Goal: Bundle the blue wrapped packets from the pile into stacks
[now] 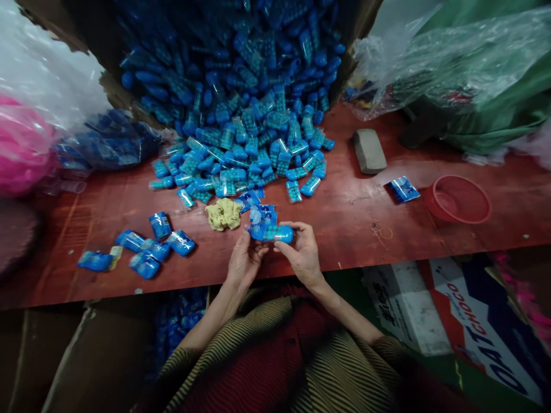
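Close to the table's front edge, my right hand (303, 252) grips a clear capsule-shaped container (278, 232) with a blue end and small turquoise balls inside. My left hand (246, 259) is closed at the container's left end, pinching a blue printed wrapper (257, 231) that meets it. Whether the wrapper goes around that end or only touches it I cannot tell. Just beyond my fingers lie flat blue printed wrappers (263, 214). A crumpled yellow lump (223, 214) sits to their left. Several wrapped blue packs (155, 250) lie left of my left hand.
A large heap of similar containers (245, 137) spills from a torn cardboard box (365, 23) onto the red table (344, 229). To the right are a grey block (369, 151), a blue packet stack (403, 189) and a red basket (460, 199). Plastic bags (107, 140) flank the box.
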